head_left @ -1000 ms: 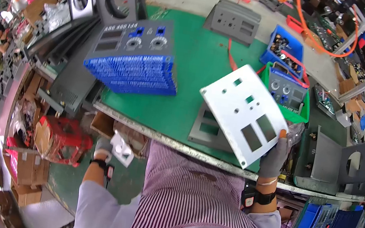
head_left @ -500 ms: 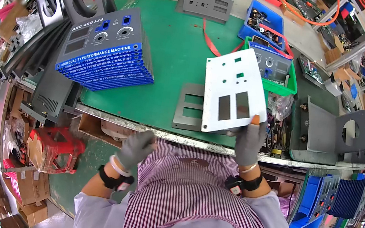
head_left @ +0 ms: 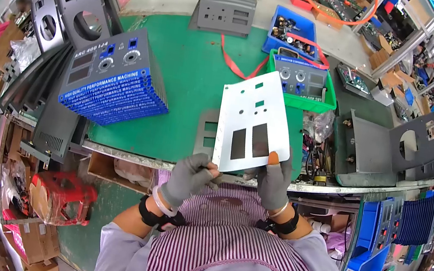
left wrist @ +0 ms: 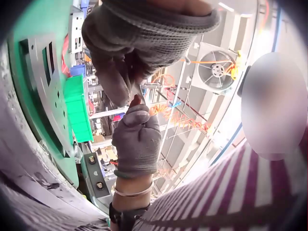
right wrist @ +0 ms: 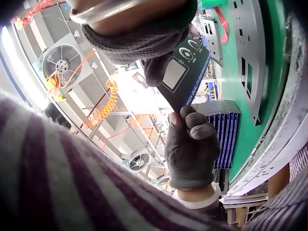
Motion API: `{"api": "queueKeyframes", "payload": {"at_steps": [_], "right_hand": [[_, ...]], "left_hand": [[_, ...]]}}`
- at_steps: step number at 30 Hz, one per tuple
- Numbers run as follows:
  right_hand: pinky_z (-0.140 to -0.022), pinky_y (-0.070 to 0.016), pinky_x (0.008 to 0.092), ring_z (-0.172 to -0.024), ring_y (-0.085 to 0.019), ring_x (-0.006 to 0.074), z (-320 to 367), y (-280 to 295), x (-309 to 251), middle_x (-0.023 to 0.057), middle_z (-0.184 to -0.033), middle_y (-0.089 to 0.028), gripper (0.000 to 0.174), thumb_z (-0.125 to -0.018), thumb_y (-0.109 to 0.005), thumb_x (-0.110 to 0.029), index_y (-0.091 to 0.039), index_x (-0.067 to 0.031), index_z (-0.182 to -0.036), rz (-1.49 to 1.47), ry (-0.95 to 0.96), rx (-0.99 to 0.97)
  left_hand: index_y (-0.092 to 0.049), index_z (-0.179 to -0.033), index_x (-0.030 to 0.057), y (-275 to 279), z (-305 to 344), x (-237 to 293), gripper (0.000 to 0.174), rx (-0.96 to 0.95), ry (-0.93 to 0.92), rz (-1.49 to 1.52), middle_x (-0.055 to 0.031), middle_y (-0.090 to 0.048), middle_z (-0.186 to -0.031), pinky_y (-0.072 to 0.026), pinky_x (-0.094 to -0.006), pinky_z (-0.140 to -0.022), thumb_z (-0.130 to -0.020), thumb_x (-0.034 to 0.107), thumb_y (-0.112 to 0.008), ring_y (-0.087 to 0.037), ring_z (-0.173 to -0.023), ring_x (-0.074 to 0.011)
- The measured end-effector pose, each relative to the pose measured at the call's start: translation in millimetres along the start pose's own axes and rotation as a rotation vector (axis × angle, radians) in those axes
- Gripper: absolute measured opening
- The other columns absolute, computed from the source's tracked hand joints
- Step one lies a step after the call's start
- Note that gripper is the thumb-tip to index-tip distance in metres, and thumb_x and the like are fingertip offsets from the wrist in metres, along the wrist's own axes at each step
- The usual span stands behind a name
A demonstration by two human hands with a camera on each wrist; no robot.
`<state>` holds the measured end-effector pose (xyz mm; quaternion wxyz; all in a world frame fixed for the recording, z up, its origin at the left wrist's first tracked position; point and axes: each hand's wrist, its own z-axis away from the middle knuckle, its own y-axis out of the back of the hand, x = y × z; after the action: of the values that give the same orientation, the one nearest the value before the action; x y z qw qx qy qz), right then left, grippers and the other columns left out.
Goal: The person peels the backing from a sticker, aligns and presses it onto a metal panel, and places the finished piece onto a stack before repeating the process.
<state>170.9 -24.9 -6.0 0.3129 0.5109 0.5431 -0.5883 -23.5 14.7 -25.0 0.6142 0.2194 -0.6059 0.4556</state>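
Observation:
Both gloved hands hold a flat panel, its plain white back [head_left: 277, 126] toward the head camera. At its lower right edge, the right hand [head_left: 272, 187] grips with the thumb on the white face. The left hand [head_left: 186, 180] pinches the lower left corner. In the right wrist view the panel's dark printed face [right wrist: 187, 70] shows between the right hand [right wrist: 137, 48] above and the left hand [right wrist: 192, 151] below. A grey metal plate with cutouts [head_left: 201, 147] lies on the green mat, partly hidden behind the panel.
A stack of blue-edged printed panels [head_left: 117, 94] stands left on the mat. Behind are grey brackets [head_left: 225, 15] and a blue bin of small parts [head_left: 280, 43]. A green basket [head_left: 318, 106] and grey housings [head_left: 373, 146] are at right.
The left hand has come up from below the table edge, letting go of a small white piece, and has reached the panel's corner. The panel has turned more upright and shifted left in the view.

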Motion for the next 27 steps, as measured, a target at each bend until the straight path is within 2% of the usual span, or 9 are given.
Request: {"api": "queueKeyframes", "payload": {"at_steps": [1, 11, 13, 16, 19, 22, 25, 26, 27], "right_hand": [[-0.049, -0.0538, 0.0265, -0.058, -0.061, 0.0177, 1.1, 2.7, 0.1, 0.0148, -0.08, -0.058, 0.034, -0.094, -0.041, -0.022, -0.029, -0.0008, -0.118, -0.001, -0.013, -0.025], [-0.051, -0.0556, 0.0284, -0.063, -0.064, 0.0192, 6.0, -3.5, 1.0, 0.0166, -0.087, -0.058, 0.045, -0.091, -0.044, -0.014, -0.022, 0.0013, -0.127, -0.006, -0.008, -0.078], [-0.051, -0.0553, 0.0309, -0.062, -0.063, 0.021, 8.5, -2.0, 3.2, 0.0171, -0.086, -0.058, 0.04, -0.092, -0.043, -0.018, -0.026, -0.0008, -0.124, 0.068, 0.034, -0.093], [-0.051, -0.0551, 0.0322, -0.061, -0.062, 0.022, 11.3, -1.3, 4.5, 0.0177, -0.084, -0.058, 0.038, -0.092, -0.042, -0.019, -0.027, -0.0019, -0.122, 0.085, 0.06, -0.098], [-0.051, -0.0549, 0.0318, -0.059, -0.062, 0.0217, 11.1, -1.9, 3.2, 0.0176, -0.083, -0.058, 0.039, -0.092, -0.042, -0.02, -0.026, -0.0018, -0.123, 0.08, 0.07, -0.102], [-0.05, -0.0546, 0.0309, -0.059, -0.061, 0.0207, 11.7, -5.0, -2.0, 0.0168, -0.082, -0.058, 0.039, -0.092, -0.044, -0.021, -0.029, -0.0013, -0.122, 0.068, 0.048, -0.1], [-0.049, -0.0541, 0.0298, -0.058, -0.061, 0.0196, 7.8, 11.7, 8.1, 0.0157, -0.082, -0.058, 0.039, -0.091, -0.047, -0.021, -0.032, -0.0007, -0.12, 0.177, 0.052, -0.034], [-0.049, -0.054, 0.0295, -0.058, -0.061, 0.0193, 5.2, 17.9, 11.9, 0.0152, -0.081, -0.058, 0.039, -0.09, -0.048, -0.022, -0.034, -0.0005, -0.12, 0.236, 0.061, -0.003], [-0.048, -0.0516, 0.0259, -0.056, -0.06, 0.0167, 5.0, 7.2, -14.9, 0.0124, -0.082, -0.059, 0.038, -0.088, -0.052, -0.02, -0.039, -0.0004, -0.118, 0.086, -0.054, 0.017]], "left_hand": [[-0.056, -0.082, -0.0042, -1.6, 0.6, 5.2, 0.004, -0.006, -0.001, 0.025, -0.0133, -0.062, -0.069, -0.0537, -0.0277, -0.055, -0.084, -0.002, -0.052, -0.063, -0.061, -0.0182], [-0.054, -0.088, -0.0047, 3.1, 6.1, 8.0, 0.01, 0.01, 0.064, 0.146, -0.0153, -0.062, -0.075, -0.0549, -0.0285, -0.057, -0.086, 0.005, -0.052, -0.063, -0.063, -0.0196], [-0.053, -0.087, -0.0047, 3.0, 5.7, 6.2, 0.011, 0.007, 0.063, 0.144, -0.0157, -0.062, -0.075, -0.0547, -0.0284, -0.057, -0.086, 0.006, -0.052, -0.063, -0.063, -0.02], [-0.052, -0.086, -0.0024, -6.0, 5.8, 1.8, 0.012, 0.104, 0.039, -0.042, -0.0136, -0.061, -0.073, -0.0539, -0.0281, -0.055, -0.087, 0.009, -0.053, -0.062, -0.06, -0.0189], [-0.051, -0.086, 0.0006, 0.1, 4.2, -19.0, 0.012, 0.21, -0.425, -0.756, -0.0103, -0.059, -0.07, -0.0521, -0.0275, -0.051, -0.089, 0.013, -0.052, -0.061, -0.058, -0.0171], [-0.05, -0.089, 0.0037, 3.3, 4.4, -18.1, 0.013, 0.257, -0.561, -0.933, -0.0075, -0.057, -0.068, -0.0494, -0.0272, -0.049, -0.091, 0.017, -0.05, -0.059, -0.057, -0.0157], [-0.049, -0.092, 0.0011, 7.3, 9.6, -4.4, 0.016, 0.304, -0.05, -0.047, -0.006, -0.054, -0.067, -0.0453, -0.0262, -0.048, -0.091, 0.016, -0.05, -0.057, -0.055, -0.015], [-0.048, -0.093, 0.0016, 16.0, 12.9, -5.9, 0.017, 0.344, -0.037, 0.031, -0.0067, -0.055, -0.069, -0.0462, -0.0265, -0.049, -0.091, 0.018, -0.05, -0.058, -0.057, -0.0151], [-0.047, -0.094, 0.0021, 31.9, 17.4, -9.4, 0.018, 0.385, -0.027, 0.108, -0.0074, -0.056, -0.071, -0.047, -0.0269, -0.05, -0.091, 0.019, -0.049, -0.059, -0.058, -0.0153]]}}
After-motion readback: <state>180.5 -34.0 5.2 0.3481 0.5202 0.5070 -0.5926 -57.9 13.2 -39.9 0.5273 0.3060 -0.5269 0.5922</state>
